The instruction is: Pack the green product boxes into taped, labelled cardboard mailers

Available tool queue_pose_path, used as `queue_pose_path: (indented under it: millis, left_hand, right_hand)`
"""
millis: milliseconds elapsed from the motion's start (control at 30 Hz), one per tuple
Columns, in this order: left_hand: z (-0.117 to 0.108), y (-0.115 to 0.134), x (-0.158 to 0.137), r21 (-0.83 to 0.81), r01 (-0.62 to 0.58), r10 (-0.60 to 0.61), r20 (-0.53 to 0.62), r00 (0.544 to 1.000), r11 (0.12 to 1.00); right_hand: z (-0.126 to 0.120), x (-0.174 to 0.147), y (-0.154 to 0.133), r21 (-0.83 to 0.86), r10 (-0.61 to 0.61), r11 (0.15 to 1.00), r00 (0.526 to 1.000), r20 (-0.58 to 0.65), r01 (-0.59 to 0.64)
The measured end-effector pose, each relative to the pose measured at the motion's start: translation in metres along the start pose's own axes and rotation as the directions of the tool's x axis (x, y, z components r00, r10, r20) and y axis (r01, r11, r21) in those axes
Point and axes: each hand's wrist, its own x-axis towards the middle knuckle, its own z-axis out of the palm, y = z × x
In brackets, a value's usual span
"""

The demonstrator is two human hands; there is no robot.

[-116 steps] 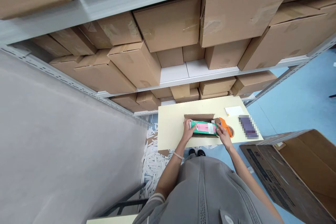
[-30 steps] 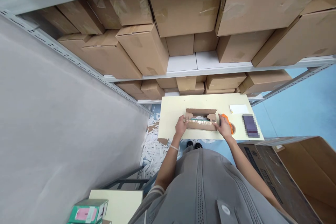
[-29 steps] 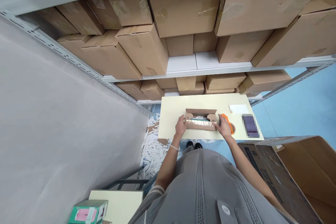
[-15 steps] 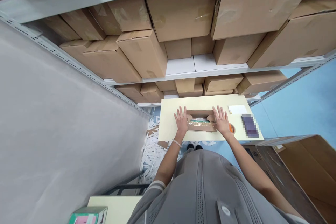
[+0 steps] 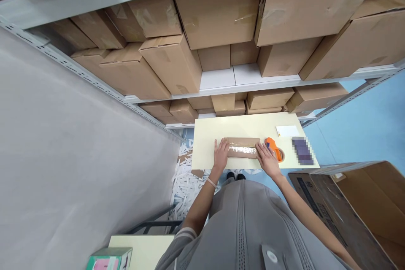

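A small brown cardboard box point(image 5: 242, 142) lies on the cream tabletop, its top flaps folded down, with shiny clear tape along the front part. My left hand point(image 5: 221, 154) rests against its left end, fingers stretched over the edge and thumb apart. At the right end, my right hand point(image 5: 267, 159) lies with extended fingers on the top. Neither hand is wrapped round anything. Just right of that hand is an orange tape dispenser point(image 5: 272, 145) with a roll of tape, partly behind the hand.
The cream table point(image 5: 205, 130) also carries a white card point(image 5: 287, 130) and a blurred dark object point(image 5: 303, 151). Cardboard boxes fill the shelves point(image 5: 221, 4) beyond. White paper strips point(image 5: 186, 192) cover the floor at left. A large open carton point(image 5: 370, 202) stands at right.
The box's open top is now covered by its flaps. Both hands have moved slightly toward me and inward onto its ends. More of the orange tape dispenser shows.
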Motion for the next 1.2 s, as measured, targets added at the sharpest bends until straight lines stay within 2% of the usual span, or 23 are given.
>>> queue_pose_path:
  millis: [133, 400, 500, 567, 633, 700, 767, 867, 933, 1033, 1200]
  left_hand:
    - [0.011, 0.008, -0.006, -0.026, -0.048, 0.049, 0.047, 0.998, 0.999]
    - [0.028, 0.041, -0.005, 0.008, -0.181, 0.180, 0.071, 0.981, 0.983]
    - [0.034, 0.048, -0.004, 0.041, -0.189, 0.185, 0.088, 0.979, 0.981]
    - [0.037, 0.049, -0.004, 0.063, -0.180, 0.173, 0.100, 0.980, 0.982]
    - [0.038, 0.049, -0.003, 0.085, -0.179, 0.169, 0.117, 0.979, 0.980]
    - [0.039, 0.049, -0.003, 0.109, -0.182, 0.167, 0.131, 0.977, 0.977]
    - [0.038, 0.048, -0.002, 0.130, -0.182, 0.164, 0.141, 0.976, 0.975]
    - [0.037, 0.049, -0.002, 0.077, -0.166, 0.154, 0.138, 0.978, 0.983]
    - [0.036, 0.050, -0.001, -0.022, -0.143, 0.144, 0.122, 0.982, 0.990]
    - [0.034, 0.050, 0.000, -0.137, -0.113, 0.128, 0.112, 0.985, 0.984]
    - [0.033, 0.050, 0.001, -0.137, -0.091, 0.107, 0.111, 0.988, 0.986]
  right_hand:
    - [0.008, -0.004, -0.007, -0.002, 0.048, 0.999, 0.998, 0.026, -0.048]
    - [0.018, -0.006, -0.021, 0.031, 0.112, 0.993, 0.994, 0.017, -0.112]
    - [0.013, -0.005, -0.014, 0.117, 0.112, 0.987, 0.994, 0.014, -0.113]
    - [0.012, -0.006, -0.001, 0.180, 0.179, 0.968, 0.984, -0.020, -0.172]
    - [0.014, -0.008, 0.016, 0.225, 0.312, 0.930, 0.948, -0.067, -0.290]
    - [0.022, -0.012, 0.033, 0.259, 0.453, 0.868, 0.889, -0.060, -0.425]
    - [0.032, -0.015, 0.048, 0.274, 0.551, 0.791, 0.832, 0.071, -0.547]
    - [0.045, -0.017, 0.063, 0.265, 0.579, 0.693, 0.736, 0.349, -0.671]
    - [0.050, -0.015, 0.068, 0.277, 0.578, 0.655, 0.702, 0.416, -0.703]
    - [0.050, -0.008, 0.073, 0.301, 0.615, 0.619, 0.686, 0.389, -0.725]
    - [0.028, 0.005, 0.086, 0.378, 0.695, 0.563, 0.669, 0.264, -0.735]
